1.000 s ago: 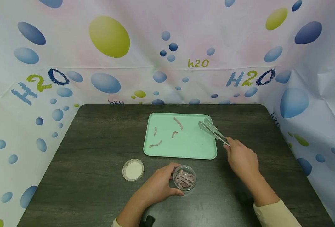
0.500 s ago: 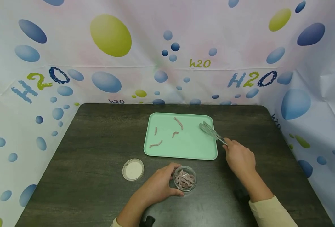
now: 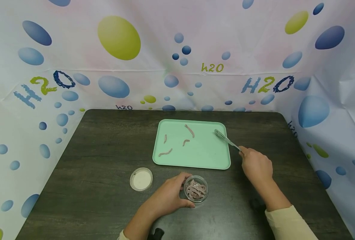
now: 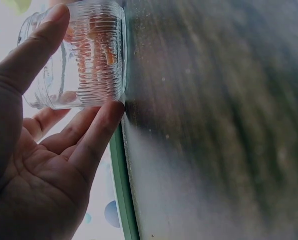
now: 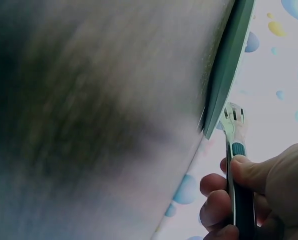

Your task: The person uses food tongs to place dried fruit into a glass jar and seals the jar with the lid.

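From my head feed I read the backdrop's (image 3: pixel 153 50) lettering: big "H2O" at left and right in light blue, lime and navy, plus smaller "h2O" in lime at centre and dark blue near the bench (image 3: pixel 105 143). The person's left hand (image 3: pixel 169 196) reaches in from below, fingers and thumb curled around the side of a ribbed clear-glass jar (image 3: pixel 196 189), which stands upright on the bench in front of the mint-green tray (image 3: pixel 206 155) with pinkish-brown strips inside. At right the forearm angles up and left, and the right hand (image 3: pixel 257 167) grips metal tongs (image 3: pixel 221 134), their heads over the tray's right side; I can't tell whether they touch it. Four thin strips (image 3: pixel 165 152) lie apart on the tray. A round jar lid (image 3: pixel 141 179) sits left of the jar.
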{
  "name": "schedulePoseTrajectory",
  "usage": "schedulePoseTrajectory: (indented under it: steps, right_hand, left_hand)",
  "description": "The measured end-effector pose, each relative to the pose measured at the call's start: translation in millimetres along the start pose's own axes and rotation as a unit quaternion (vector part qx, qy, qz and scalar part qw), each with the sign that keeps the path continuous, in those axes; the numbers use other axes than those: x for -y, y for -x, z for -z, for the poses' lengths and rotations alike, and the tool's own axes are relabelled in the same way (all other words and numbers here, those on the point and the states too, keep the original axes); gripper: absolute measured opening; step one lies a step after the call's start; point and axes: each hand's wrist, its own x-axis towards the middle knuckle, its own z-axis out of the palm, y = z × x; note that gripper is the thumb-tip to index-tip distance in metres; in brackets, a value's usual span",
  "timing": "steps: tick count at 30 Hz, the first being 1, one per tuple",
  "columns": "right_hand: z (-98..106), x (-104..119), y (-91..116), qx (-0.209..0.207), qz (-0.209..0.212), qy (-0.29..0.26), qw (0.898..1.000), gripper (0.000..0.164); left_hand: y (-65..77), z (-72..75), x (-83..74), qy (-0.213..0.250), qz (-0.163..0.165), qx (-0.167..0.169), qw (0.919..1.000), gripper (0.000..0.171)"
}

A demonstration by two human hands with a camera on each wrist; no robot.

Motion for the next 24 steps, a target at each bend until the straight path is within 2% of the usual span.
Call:
schedulePoseTrajectory:
  steps: [9, 24]
  right_hand:
    - [1.6, -5.7, 0.5, 0.026, -0.017, -0.032, 0.999, 0.031]
    - [13.7, -9.6, 15.9, 0.005, -0.002, -0.033, 0.999, 0.030]
  left_hand:
    - [0.0, 0.1, 1.0, -0.004, -0.002, -0.001, 1.0000, 0.087]
    - [-0.1, -0.8, 3.4, -0.007, -0.011, -0.006, 0.9999, 0.086]
